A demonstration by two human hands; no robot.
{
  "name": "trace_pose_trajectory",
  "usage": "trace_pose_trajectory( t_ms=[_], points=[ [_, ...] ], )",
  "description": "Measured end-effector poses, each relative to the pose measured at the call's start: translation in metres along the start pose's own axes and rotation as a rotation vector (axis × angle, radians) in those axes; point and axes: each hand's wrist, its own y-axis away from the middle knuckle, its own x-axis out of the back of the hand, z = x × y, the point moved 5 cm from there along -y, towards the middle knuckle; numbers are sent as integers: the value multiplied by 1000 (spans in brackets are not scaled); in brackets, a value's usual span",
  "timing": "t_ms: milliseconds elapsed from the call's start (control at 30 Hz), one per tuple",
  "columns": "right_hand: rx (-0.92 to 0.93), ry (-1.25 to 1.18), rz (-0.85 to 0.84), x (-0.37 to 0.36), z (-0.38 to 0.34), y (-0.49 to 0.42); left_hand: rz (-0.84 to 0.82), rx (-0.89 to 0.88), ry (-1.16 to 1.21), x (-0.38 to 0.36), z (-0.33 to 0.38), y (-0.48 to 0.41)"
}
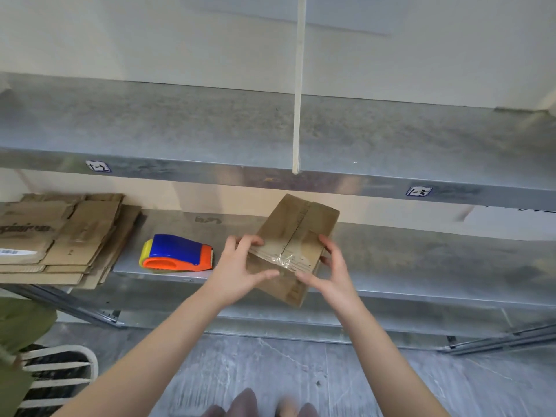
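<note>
Head view: both hands clamp a taped cardboard box (296, 245), tilted over the metal shelf (421, 260) edge. Left hand (240, 266) grips its left end, right hand (328, 270) its right. Tape dispenser (177, 252) lies just left of the left hand, flattened cartons (66, 236) further left.

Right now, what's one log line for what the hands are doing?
left grip: holds box | right grip: holds box | box: taped, tilted, at shelf edge | tape gun: on shelf, left of box

storeroom | labelled metal shelves (270, 176) | flattened cartons (60, 236) | tape dispenser (177, 252)
</note>
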Motion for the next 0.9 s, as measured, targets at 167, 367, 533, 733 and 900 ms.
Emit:
trace_pose_trajectory(
  t_ms=[167, 367, 533, 733, 900],
  points=[
    [109, 253, -74, -4, -6, 7, 31, -130, -14, 11, -5, 2],
    [95, 282, -130, -7, -21, -20, 154, -78, 27, 1, -9, 4],
    [151, 503, -108, 4, -24, -11, 35, -105, -78, 4, 0, 1],
    [421, 825, 70, 2, -56, 24, -26, -292, -509, 45, -10, 16],
    [671, 898, 20, -75, -92, 31, -26, -347, -791, 92, -51, 25]
  ],
)
